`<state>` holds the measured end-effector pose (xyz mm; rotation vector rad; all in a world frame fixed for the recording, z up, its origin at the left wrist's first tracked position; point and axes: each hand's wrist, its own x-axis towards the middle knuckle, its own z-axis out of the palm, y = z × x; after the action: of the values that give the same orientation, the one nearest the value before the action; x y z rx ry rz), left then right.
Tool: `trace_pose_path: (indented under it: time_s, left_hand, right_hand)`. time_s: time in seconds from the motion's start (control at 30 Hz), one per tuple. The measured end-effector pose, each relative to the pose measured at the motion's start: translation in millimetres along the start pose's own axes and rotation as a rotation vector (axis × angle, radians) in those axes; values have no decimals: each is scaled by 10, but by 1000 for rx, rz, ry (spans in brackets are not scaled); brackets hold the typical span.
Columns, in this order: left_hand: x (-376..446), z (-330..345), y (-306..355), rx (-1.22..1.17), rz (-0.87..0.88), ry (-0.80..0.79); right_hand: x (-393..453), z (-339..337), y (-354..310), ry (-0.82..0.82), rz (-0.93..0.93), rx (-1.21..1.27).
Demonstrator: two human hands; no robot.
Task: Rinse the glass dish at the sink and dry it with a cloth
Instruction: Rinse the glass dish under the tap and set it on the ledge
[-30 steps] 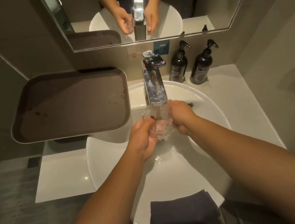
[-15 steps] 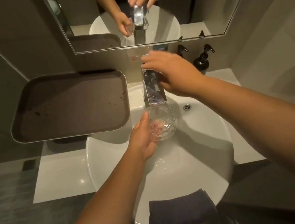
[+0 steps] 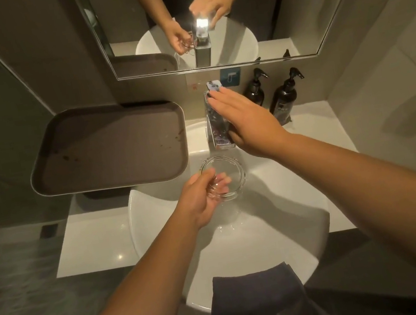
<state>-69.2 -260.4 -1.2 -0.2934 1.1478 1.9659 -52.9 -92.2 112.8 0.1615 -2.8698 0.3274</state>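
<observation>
Since half a second ago my right hand [image 3: 246,120] has flattened out over the tall chrome tap [image 3: 219,124], fingers stretched along its top and thumb tucked by the spout, gripping nothing; I judge it is there to work the lever and stop the flow, since I see no stream under the spout now. My left hand [image 3: 203,199] holds the small round clear glass dish [image 3: 226,179] just below and nearer me than the right, fingers curled under its base and visible through the glass, thumb on the rim. I keep it over the white round basin [image 3: 283,227] so drips fall in there rather than on the surface. Rinsing looks about finished to me. For drying, the folded dark grey cloth [image 3: 255,290] hangs on the basin's near edge, well back toward my body from both hands. Left of the left hand, the brown plastic tray [image 3: 104,145] sits well apart
</observation>
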Motion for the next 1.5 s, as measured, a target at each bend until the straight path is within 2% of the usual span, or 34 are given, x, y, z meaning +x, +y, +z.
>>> trace_pose_path:
  time_s: [0.23, 0.53, 0.83, 1.0, 1.13, 1.23, 1.27, 1.3, 1.37, 1.4, 1.43, 1.5]
  left_hand:
    - [-137, -26, 39, -2, 0, -43]
    - [-214, -1, 57, -93, -61, -9]
    - [-253, -2, 78, -100, -42, -30]
    - [-308, -12, 126, -92, -38, -36]
    - [-337, -40, 144, -87, -31, -31]
    - [-338, -78, 141, -98, -33, -20]
    - [-338, -85, 135, -93, -32, -11]
    - [-344, -93, 128, -83, -30, 1]
    - [-355, -108, 106, -65, -27, 23]
    - [-361, -117, 100, -62, -27, 27]
    - [-369, -126, 95, -61, -28, 25]
    - [-380, -140, 95, -51, -28, 2]
  right_hand:
    - [-55, 11, -8, 32, 56, 121]
    - [-173, 50, -43, 71, 45, 52]
    - [-291, 109, -105, 80, 93, 84]
    - [-469, 225, -180, 157, 184, 217]
    - [-797, 469, -220, 166, 443, 343]
    - [-1049, 675, -271, 192, 550, 300]
    - [-1109, 754, -239, 129, 540, 268]
    - [-1144, 820, -179, -23, 500, 218]
    - [-1173, 842, -107, -494, 510, 131]
    - [-1165, 820, -91, -606, 561, 165]
    - [-1150, 800, -81, -587, 607, 248]
    - [-1085, 701, -128, -377, 724, 529]
